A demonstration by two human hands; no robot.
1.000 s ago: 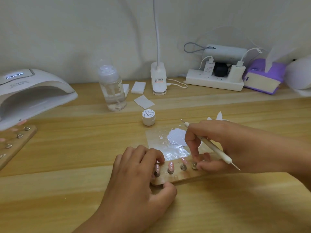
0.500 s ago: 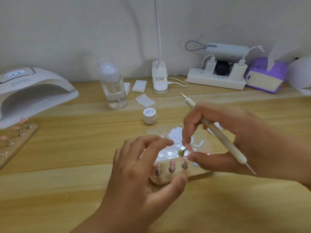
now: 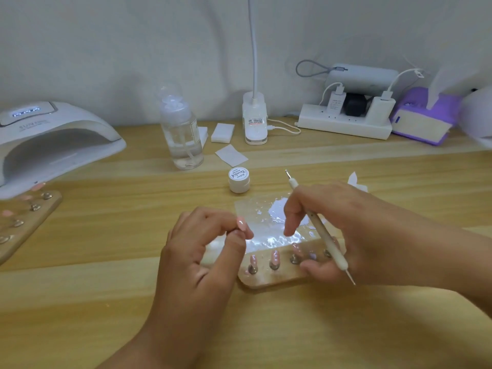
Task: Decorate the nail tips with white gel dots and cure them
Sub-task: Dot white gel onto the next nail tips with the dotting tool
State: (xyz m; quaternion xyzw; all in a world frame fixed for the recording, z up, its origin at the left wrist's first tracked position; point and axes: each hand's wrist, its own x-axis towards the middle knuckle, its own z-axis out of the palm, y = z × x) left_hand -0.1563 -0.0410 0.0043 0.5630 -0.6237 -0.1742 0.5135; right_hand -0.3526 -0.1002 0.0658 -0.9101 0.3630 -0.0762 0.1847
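My left hand pinches a pink nail tip between thumb and forefinger, just left of a wooden holder. The holder carries pink tips on metal studs. My right hand grips a white dotting pen, slanted, with its lower point past the holder's right end. Behind the holder lies a clear palette sheet smeared with white gel. A small white gel jar stands shut behind it. The white curing lamp sits far left, display lit.
A second wooden holder with pink tips lies in front of the lamp. Behind are a clear pump bottle, white wipes, a desk-lamp base, a power strip with chargers and a purple box.
My right hand lifted a nail tip off the holder's right end and passed it to my left hand, which left the holder and now pinches the tip.
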